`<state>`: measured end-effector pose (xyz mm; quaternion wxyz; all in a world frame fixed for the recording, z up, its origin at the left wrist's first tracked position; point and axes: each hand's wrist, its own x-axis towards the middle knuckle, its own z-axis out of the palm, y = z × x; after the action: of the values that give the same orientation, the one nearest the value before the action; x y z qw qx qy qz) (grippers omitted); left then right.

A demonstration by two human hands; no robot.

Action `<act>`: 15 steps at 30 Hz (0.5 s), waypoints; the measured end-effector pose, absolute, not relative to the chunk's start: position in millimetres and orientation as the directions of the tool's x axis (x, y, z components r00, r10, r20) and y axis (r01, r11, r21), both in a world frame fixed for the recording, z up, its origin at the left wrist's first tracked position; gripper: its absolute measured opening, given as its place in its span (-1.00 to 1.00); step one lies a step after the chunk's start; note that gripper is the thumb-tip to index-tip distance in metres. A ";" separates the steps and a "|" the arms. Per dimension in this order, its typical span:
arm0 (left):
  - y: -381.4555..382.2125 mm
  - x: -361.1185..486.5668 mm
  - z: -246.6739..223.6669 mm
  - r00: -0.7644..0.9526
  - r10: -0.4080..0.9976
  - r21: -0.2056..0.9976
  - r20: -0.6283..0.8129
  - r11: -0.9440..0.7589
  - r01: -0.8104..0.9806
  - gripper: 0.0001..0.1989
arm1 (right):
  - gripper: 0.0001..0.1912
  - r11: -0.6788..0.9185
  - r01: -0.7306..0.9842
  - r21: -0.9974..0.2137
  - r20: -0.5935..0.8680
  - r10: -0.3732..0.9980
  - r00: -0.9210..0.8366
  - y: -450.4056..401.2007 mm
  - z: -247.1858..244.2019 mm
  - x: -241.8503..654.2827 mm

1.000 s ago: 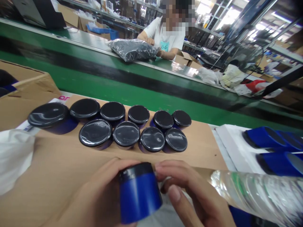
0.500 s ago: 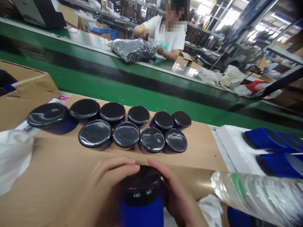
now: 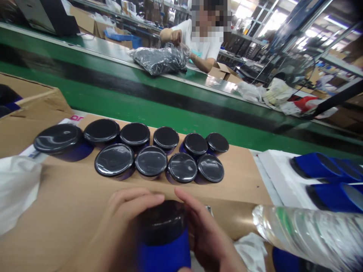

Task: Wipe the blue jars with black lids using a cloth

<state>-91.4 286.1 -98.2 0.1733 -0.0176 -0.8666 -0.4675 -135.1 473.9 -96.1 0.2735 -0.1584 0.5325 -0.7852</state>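
Note:
Upright in front of me is a blue cylinder with a black cap (image 3: 164, 247). My left hand (image 3: 121, 215) wraps its left side, fingertips at the cap's edge. From the right, my right hand (image 3: 211, 234) closes round it, with a fingertip by the cap's top and a thumb low on the blue body. No marking can be read on the blurred cap. Beyond my hands, two rows of similar black-capped cylinders (image 3: 151, 161) stand on a cardboard sheet (image 3: 70, 211).
A roll of clear tape or film (image 3: 306, 230) lies at the right. Behind it, a white foam tray (image 3: 279, 166) holds blue cylinders. A cardboard box (image 3: 34, 117) stands left. Across a green conveyor (image 3: 119, 96), a person handles a plastic-wrapped bundle (image 3: 160, 60).
The cylinder has shifted slightly left in my hands and turned, so the ON and OFF lettering no longer shows. My right thumb now appears on its body.

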 end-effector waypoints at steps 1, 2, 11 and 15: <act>283.1 -93.3 -103.0 -0.945 -0.101 0.798 0.313 0.568 0.204 -0.63 | -0.38 -0.287 0.253 -0.924 -0.024 -0.618 -0.786 474.0 -96.0 -134.4; 280.2 -95.4 -106.8 -0.957 -0.068 0.802 0.283 0.564 0.197 -0.62 | -0.34 -0.254 0.240 -0.937 -0.022 -0.644 -0.765 475.1 -94.8 -134.4; 274.3 -109.5 -82.8 -0.996 -0.013 0.904 0.090 0.420 0.076 -0.55 | -0.43 -0.038 0.117 -0.992 -0.055 -0.715 -0.697 497.1 -96.2 -147.9; 267.3 -104.3 -75.6 -0.994 -0.006 0.898 0.112 0.428 0.098 -0.67 | -0.37 -0.042 0.094 -0.995 -0.030 -0.760 -0.649 494.6 -100.1 -149.8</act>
<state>-104.3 267.3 -75.6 0.0489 -0.0272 -0.8436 -0.5341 -149.8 494.6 -100.1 0.3195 -0.2713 0.6141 -0.6688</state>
